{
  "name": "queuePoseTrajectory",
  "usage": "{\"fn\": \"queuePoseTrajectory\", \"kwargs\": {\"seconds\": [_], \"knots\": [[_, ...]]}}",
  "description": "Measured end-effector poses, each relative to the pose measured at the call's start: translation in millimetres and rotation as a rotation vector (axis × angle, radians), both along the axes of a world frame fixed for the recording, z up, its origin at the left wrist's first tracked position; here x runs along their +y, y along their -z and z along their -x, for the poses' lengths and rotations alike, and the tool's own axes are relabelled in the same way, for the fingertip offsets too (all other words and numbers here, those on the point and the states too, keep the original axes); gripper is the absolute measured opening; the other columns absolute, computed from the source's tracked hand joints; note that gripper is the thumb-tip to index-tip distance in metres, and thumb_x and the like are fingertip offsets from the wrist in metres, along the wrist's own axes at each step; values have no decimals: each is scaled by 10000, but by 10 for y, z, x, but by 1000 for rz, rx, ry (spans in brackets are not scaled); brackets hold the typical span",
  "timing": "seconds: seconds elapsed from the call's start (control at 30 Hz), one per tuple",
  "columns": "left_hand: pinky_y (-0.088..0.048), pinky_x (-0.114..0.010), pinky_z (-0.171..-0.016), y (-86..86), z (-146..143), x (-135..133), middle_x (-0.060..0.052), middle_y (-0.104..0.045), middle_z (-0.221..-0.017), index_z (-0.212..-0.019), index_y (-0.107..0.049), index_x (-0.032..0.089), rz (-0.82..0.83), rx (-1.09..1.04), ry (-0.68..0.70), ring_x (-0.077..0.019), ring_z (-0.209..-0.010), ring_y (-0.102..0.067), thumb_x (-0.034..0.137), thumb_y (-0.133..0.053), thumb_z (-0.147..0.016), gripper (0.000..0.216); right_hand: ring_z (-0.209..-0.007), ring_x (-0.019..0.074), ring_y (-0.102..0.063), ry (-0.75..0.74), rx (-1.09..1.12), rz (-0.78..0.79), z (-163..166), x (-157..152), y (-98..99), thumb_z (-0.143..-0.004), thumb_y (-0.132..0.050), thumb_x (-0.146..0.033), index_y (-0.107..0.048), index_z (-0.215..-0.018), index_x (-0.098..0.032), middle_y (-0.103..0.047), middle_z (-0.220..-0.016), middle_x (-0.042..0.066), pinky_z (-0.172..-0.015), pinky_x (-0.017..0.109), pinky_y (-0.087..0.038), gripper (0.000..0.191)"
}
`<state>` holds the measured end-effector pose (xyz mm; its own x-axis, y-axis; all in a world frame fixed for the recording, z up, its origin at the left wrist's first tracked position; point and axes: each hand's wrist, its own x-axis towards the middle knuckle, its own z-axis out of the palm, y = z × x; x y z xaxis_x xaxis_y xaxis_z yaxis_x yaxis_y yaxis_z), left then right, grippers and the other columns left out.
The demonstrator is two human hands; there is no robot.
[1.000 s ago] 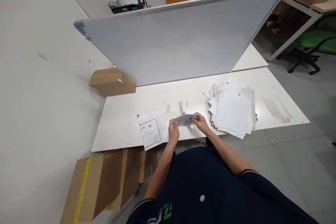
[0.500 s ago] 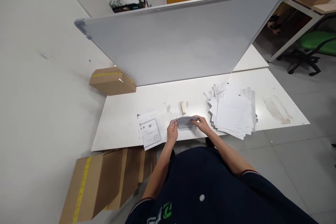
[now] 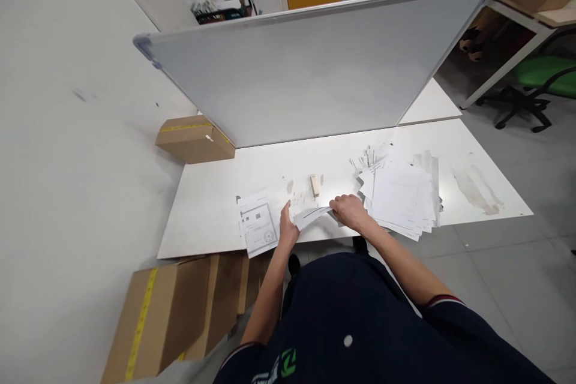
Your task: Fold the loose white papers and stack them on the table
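My right hand (image 3: 349,211) grips the right end of a sheet of paper (image 3: 311,216), which is held tilted just above the table's front edge. At the sheet's left end is my left hand (image 3: 288,228), thumb and fingers apart, with the paper's edge against it. Beyond the hands, a small cream stapler (image 3: 314,185) lies on the white table. To the left rest printed sheets (image 3: 259,227) with a framed design and a round seal mark. A messy pile of papers (image 3: 400,192) lies to the right of my right hand.
A large whiteboard (image 3: 310,72) stands along the back of the white table (image 3: 202,204). One cardboard box (image 3: 195,139) sits at the table's back left corner; more cardboard boxes (image 3: 148,318) stand below at the left. A green chair (image 3: 540,75) is at the right.
The paper has turned from hanging upright between both hands to lying tilted and flatter. My left hand has moved slightly left and opened; my right hand has turned over its end of the paper.
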<state>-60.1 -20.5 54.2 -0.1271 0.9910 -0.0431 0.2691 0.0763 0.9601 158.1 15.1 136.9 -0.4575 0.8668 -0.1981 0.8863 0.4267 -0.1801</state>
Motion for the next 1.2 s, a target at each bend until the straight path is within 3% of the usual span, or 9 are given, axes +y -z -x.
{"fn": "queuePoseTrajectory", "kwargs": {"seconds": [0.13, 0.2, 0.37, 0.5, 0.67, 0.83, 0.93, 1.03, 1.2], "knots": [[-215, -427, -1009, 113, -39, -47, -71, -530, -1161, -1014, -589, 260, -49, 46, 191, -239, -1145, -407, 319, -633, -646, 376, -801, 215, -535, -20, -123, -14, 160, -114, 59, -804, -377, -105, -577, -859, -147, -586, -863, 129, -649, 300, -332, 211], [-217, -444, -1005, 231, -45, -59, -51, -593, -1063, -905, -633, 274, -7, 45, 193, -233, -1081, -467, 295, -617, -658, 249, -816, 221, -534, -13, -160, -1, 215, -161, 149, -809, -374, -100, -569, -867, -148, -575, -882, 138, -648, 306, -337, 209], [-260, -479, -961, 470, -6, -74, -55, -644, -926, -818, -656, 263, 54, 25, 196, -241, -960, -536, 221, -638, -611, 212, -804, 225, -547, 5, -217, 66, 244, -193, 332, -797, -385, -71, -552, -873, -149, -576, -871, 123, -625, 302, -354, 199], [-346, -431, -889, 471, 7, -40, -52, -647, -847, -765, -659, 241, 78, 18, 100, -227, -892, -555, 271, -628, -631, 141, -773, 197, -557, 14, -156, 68, 171, -147, 344, -812, -379, -93, -527, -889, -157, -587, -846, 107, -619, 280, -355, 179], [-441, -309, -655, 371, 47, 60, 0, -582, -616, -666, -626, 171, 216, -102, 54, -154, -620, -547, 397, -605, -643, 228, -709, 183, -564, 144, 91, 159, -25, 3, 387, -852, -360, -282, -534, -887, -183, -610, -759, 74, -580, 254, -360, 203], [-442, -245, -559, 401, 6, 170, 29, -520, -563, -780, -592, 121, 340, -397, -225, -77, -495, -496, 355, -664, -592, 308, -675, 171, -574, 341, 594, 434, -208, 65, 695, -755, -479, -312, -582, -735, -167, -629, -726, 39, -584, 254, -415, 179], [-454, -238, -578, 472, -81, 168, 3, -557, -612, -908, -566, 99, 448, -429, -334, -70, -517, -524, 281, -666, -613, 361, -654, 174, -592, 532, 826, 648, -288, -49, 954, -694, -540, -309, -613, -756, -159, -648, -715, 25, -578, 267, -453, 178], [-463, -236, -643, 532, -158, 115, -79, -621, -781, -1046, -518, 87, 545, -400, -322, -73, -598, -570, 221, -632, -669, 416, -687, 183, -612, 729, 898, 758, -378, -212, 1190, -677, -566, -308, -621, -806, -143, -667, -781, 50, -595, 267, -476, 217], [-457, -222, -684, 572, -220, 89, -149, -615, -970, -1115, -481, 81, 576, -332, -242, -63, -640, -578, 195, -563, -734, 406, -752, 187, -624, 911, 911, 735, -504, -354, 1439, -697, -565, -329, -620, -843, -147, -668, -871, 72, -637, 258, -492, 240]]}}
